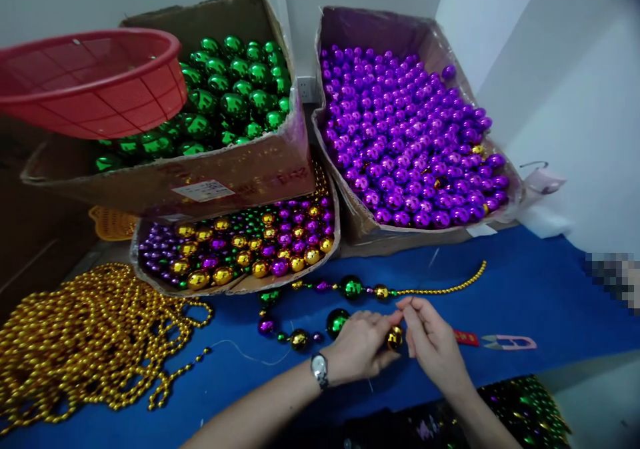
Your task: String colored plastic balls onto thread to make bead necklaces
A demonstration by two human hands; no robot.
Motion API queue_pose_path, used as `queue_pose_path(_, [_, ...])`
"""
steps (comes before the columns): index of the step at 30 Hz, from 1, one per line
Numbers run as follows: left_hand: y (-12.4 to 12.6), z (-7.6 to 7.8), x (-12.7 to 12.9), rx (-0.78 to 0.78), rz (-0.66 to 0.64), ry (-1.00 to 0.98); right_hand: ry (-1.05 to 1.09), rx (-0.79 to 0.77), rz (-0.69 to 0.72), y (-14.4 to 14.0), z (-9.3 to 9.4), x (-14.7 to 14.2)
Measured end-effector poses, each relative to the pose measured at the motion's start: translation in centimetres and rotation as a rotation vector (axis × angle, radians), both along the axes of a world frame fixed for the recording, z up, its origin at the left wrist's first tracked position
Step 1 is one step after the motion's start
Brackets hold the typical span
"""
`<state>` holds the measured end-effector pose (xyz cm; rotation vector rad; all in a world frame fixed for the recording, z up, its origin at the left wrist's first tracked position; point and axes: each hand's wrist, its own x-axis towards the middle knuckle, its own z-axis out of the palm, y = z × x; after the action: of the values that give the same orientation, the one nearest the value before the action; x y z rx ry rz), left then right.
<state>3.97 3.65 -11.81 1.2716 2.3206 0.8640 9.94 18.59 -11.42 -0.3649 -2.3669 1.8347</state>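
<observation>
Evidently found stringing well advanced but unfinished: lg. and sm. beads already on bead strand (pixel 352 287), laid in an open loop on blue cloth (pixel 540 282), from thin gold tail at far R end, round L bend, back to hands. Saw no join btwn near end and gold tail; judged near end outstanding, but could not confirm. Located strand just in front of mixed-bead box (pixel 243 285), w/ near run passing under L hand (pixel 357 345). Found L fingers curled in, apparently gripping strand by gold ball (pixel 395 337). Found R hand (pixel 433 342) w/ thumb and forefinger pinched tight, other fingers loosely bent; could not tell contents of pinch (too sm.).

Re appearance: noted mirror-shiny finish in green, purple and gold, mixed sizes, incl. lg. green ball (pixel 339 323) right beside L hand. Saw no obvious damage; could not check fine detail. Also logged loose thread (pixel 240 353) near gold chain pile (pixel 100 335), plus pink-handled snips (pixel 510 342) R of hands, in neither.
</observation>
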Motion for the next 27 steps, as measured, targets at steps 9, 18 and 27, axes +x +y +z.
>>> queue_pose_path(9, [-2.7,-1.4,0.5,-0.269,0.039,0.249,0.118,-0.368,-0.304,2.3,-0.8,-1.0])
queue_pose_path(18, [-6.1,-1.7,-0.4,-0.363,0.117,0.354,0.158,-0.484,-0.403,3.6,-1.0,-1.6])
queue_pose_path(27, [-6.4,-1.8,-0.4,-0.459,0.108,0.391,0.196,-0.536,-0.486,4.7,-0.5,-2.1])
